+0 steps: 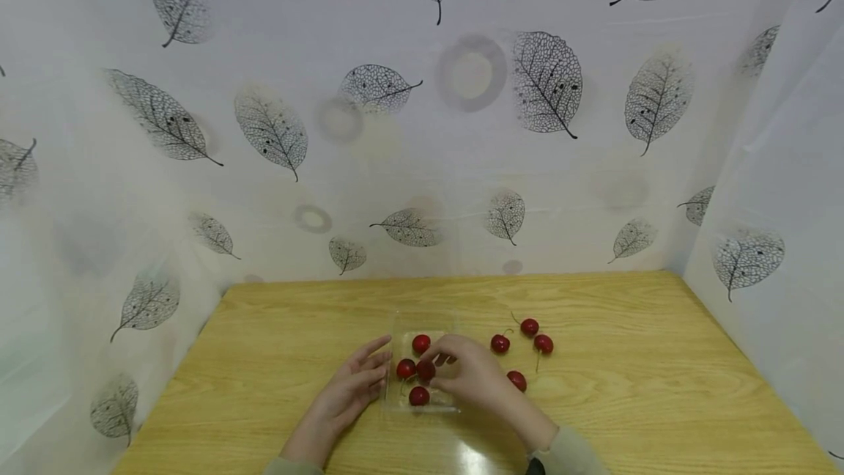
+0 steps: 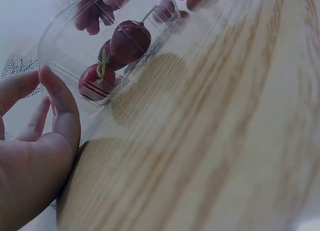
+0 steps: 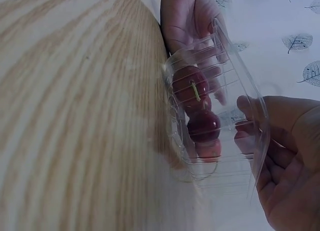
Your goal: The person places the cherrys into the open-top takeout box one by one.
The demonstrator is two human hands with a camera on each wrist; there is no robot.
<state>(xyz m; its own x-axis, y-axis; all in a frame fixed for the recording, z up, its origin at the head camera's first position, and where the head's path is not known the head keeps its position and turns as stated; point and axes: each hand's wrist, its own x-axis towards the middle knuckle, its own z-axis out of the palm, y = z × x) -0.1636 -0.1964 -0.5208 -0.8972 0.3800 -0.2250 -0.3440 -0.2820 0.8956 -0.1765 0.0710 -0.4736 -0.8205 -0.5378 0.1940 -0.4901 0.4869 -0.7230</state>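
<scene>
A clear plastic box (image 1: 440,407) stands on the table with several dark red cherries (image 1: 418,396) inside, some with green stems. My right hand (image 1: 471,372) reaches over the box's right side, its fingers bent loosely near a cherry (image 1: 426,370). In the right wrist view a gap shows between this hand's fingertips (image 3: 244,105) and the nearest cherry (image 3: 204,126). Beside the box's left wall is my left hand (image 1: 352,387), fingers extended and relaxed. Its thumb (image 2: 62,103) is at the box's edge in the left wrist view; whether it touches I cannot tell.
Several loose cherries (image 1: 530,327) with stems lie on the wooden table (image 1: 626,365) to the right of the box. One loose cherry (image 1: 517,380) is close behind the right wrist. White sheeting (image 1: 422,160) printed with leaves closes off the back and sides.
</scene>
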